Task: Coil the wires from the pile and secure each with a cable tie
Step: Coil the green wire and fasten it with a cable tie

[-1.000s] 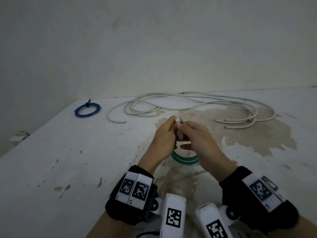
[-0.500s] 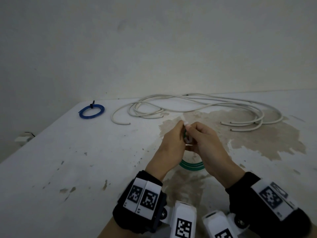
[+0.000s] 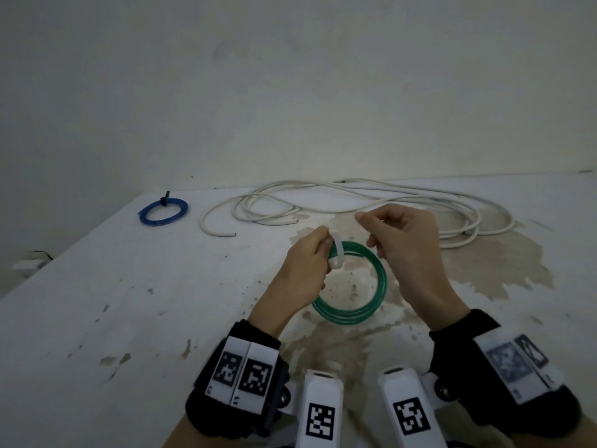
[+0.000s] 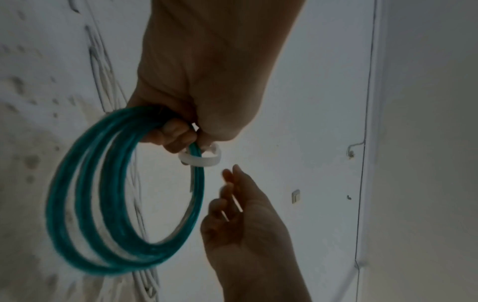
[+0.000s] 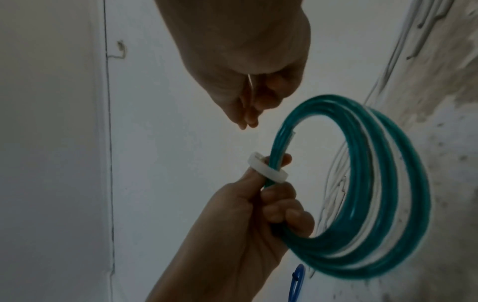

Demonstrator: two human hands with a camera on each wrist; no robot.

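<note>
The left hand (image 3: 303, 270) holds the green wire coil (image 3: 352, 286) above the table (image 3: 97, 302), its fingers curled around it beside the white cable tie (image 3: 337, 253) loop. The right hand (image 3: 407, 250) is just beside, apart from the coil, fingers loosely curled with thumb and forefinger together; whether they pinch something, the views do not show.

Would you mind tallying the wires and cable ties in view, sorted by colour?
Green coiled wire: 1, held in the left hand
Blue coiled wire: 1
White loose wires: a tangled pile, strands not countable, taken as 1
White cable tie: 1, looped round the green coil
Black cable tie: 1, on the blue coil
Total: 5
</note>
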